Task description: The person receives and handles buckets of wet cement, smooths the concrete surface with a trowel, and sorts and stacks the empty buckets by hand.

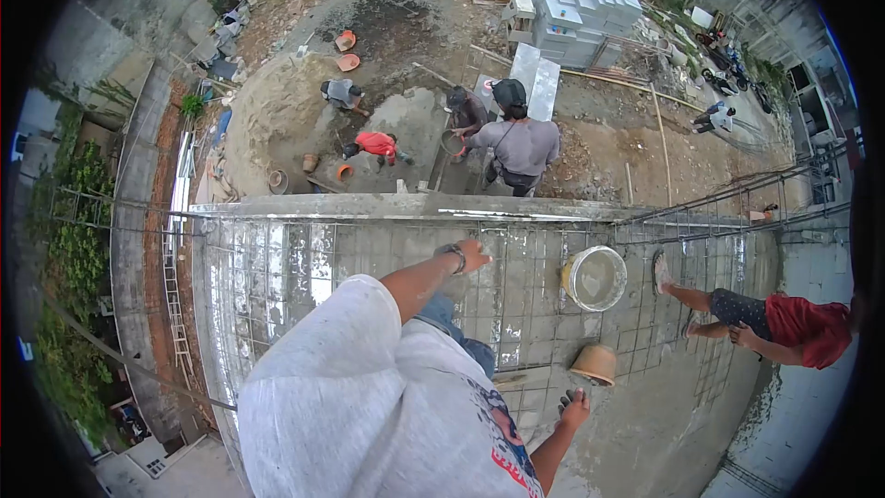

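Observation:
My left hand (474,256), with a dark band at the wrist, is stretched out over the wet rebar grid (369,258); its fingers are apart and hold nothing. Lower right, my right hand (575,408) is closed around a small dark item that I cannot make out. Just above that hand, a tan-orange bucket (595,363) lies tilted on the wet grey concrete. Farther up stands a larger pale-rimmed bucket (619,280) with grey contents.
A person in red (807,330) stands barefoot or in sandals on the right. Beyond the slab's raised edge (369,207), several people work below near a sand pile (277,106). Stacked pale blocks (585,14) rise behind them. Rebar bars (737,198) cross the right side.

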The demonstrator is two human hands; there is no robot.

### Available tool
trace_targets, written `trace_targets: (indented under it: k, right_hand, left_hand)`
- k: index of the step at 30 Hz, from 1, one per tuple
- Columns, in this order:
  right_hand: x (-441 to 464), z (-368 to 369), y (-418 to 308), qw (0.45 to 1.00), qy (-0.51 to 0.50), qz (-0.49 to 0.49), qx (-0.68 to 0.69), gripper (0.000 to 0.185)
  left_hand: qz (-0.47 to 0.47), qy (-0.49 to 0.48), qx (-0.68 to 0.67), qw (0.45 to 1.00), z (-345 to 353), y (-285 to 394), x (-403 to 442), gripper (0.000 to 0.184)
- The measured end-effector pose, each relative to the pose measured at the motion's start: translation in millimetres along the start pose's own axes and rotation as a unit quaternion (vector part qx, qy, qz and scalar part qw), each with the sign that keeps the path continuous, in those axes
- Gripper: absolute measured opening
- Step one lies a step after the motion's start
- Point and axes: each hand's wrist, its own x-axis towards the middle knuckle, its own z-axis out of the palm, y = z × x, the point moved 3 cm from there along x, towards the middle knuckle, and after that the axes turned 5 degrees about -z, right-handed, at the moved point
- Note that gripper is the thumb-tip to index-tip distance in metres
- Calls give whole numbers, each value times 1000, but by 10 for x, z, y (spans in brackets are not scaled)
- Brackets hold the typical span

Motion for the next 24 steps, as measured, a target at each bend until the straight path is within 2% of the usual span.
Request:
trace_targets:
  k: [2,5,7,9,11,13,16,17,19,22,23,24]
  right_hand:
    - [108,53,-92,999,-35,-6,-12,31]
    - [356,165,197,992,-109,29,-56,30]
    - [356,247,329,978,-159,79,-109,31]
    - [436,263,510,968,-205,89,-117,32]
    - [768,192,924,964,-214,39,-150,33]
    - [994,29,1023,962,-215,12,-169,31]
    - [1051,-275,398,955,-238,50,-169,30]
    - [1179,-406,282,959,-223,15,-175,28]
    - [1761,-692,470,975,-189,46,-111,29]
    - [2498,-1012,623,978,-125,-86,-147,31]
    - [2526,-1050,468,972,-131,-98,-170,32]
    - [2545,-1114,264,965,-137,-108,-195,32]
  left_hand:
    - [-11,-29,-40,999,-79,167,-134,62]
    - [-52,2,-27,998,-18,-18,-208,58]
    - [-60,33,-20,997,74,-332,-286,55]
    - [-86,103,17,991,183,-607,-489,56]
    - [-159,66,6,985,226,-830,-702,58]
    - [-218,30,10,976,380,-1053,-855,58]
    - [-257,45,7,965,580,-936,-1222,58]
    - [-258,45,8,965,651,-790,-1298,58]
    - [-259,48,4,965,828,-478,-1396,58]
    - [-206,58,-12,977,1228,-181,-1208,63]
    - [-202,25,-47,978,1332,-63,-1116,62]
    - [-182,39,-64,980,1391,103,-1079,61]
